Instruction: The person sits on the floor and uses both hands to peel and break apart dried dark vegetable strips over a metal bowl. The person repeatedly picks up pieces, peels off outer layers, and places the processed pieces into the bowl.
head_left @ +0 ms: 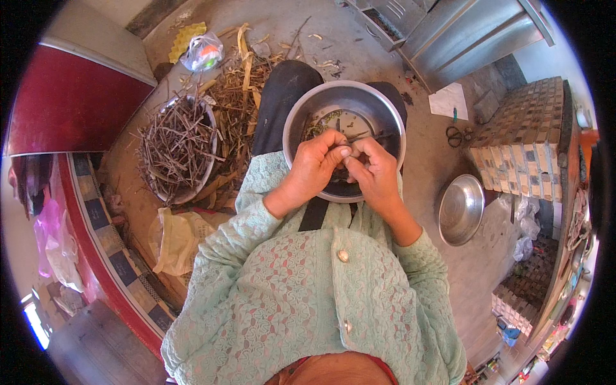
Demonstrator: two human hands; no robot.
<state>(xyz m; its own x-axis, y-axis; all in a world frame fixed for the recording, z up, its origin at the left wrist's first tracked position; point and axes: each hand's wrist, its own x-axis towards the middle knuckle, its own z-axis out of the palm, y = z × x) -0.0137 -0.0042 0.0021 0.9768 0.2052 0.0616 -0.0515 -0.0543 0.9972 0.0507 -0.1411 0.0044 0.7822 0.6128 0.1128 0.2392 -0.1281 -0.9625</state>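
A round metal basin [369,108] rests on my lap between my knees. Small green beads like beans [334,116] and thin dark pieces like dry pods [383,136] lie inside it. Over the basin, my left hand [316,162] and my right hand [375,172] meet at the fingertips. Both are closed in a pinch, thumbs side by side. Whatever they pinch is hidden by the fingers or too small to name.
On the left stands a tub heaped with dry twigs [176,147], beside loose sticks and husks [240,96]. A plastic bag [203,52] lies beyond. At right are an empty metal bowl [461,210], scissors [454,136], paper [448,101] and a tiled block [516,151].
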